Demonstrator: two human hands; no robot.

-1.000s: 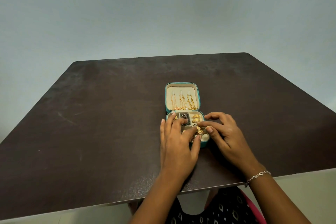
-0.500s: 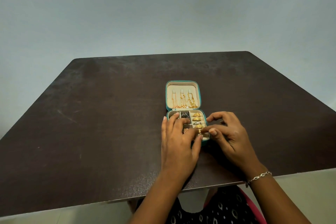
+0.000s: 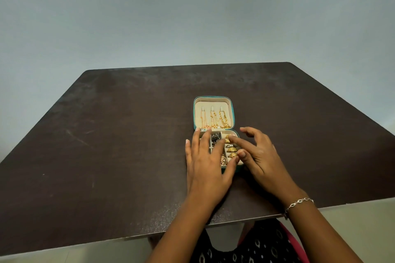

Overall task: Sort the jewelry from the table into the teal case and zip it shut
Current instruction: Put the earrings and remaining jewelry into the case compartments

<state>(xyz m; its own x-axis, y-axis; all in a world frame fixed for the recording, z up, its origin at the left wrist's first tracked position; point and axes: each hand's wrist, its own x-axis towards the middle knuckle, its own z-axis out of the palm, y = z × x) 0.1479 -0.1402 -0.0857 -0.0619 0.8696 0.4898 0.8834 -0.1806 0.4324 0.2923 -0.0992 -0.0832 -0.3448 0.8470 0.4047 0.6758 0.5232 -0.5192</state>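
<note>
Dark brown table (image 3: 106,145) sits by a plain grey wall. Right hand (image 3: 259,157) has let go: a moment ago its finger and thumb pinched a gold piece, now the fingers are spread and hold nothing. Left hand (image 3: 206,163) lies flat and open on the teal case (image 3: 214,99). Gold earrings (image 3: 232,151) sit in the right slots, chains (image 3: 214,120) hang in the lid. No jewelry is left on the table, so zipping likely comes next.

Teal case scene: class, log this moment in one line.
square teal zip case: open | gold chains: in lid | hands: left, right over tray
</note>
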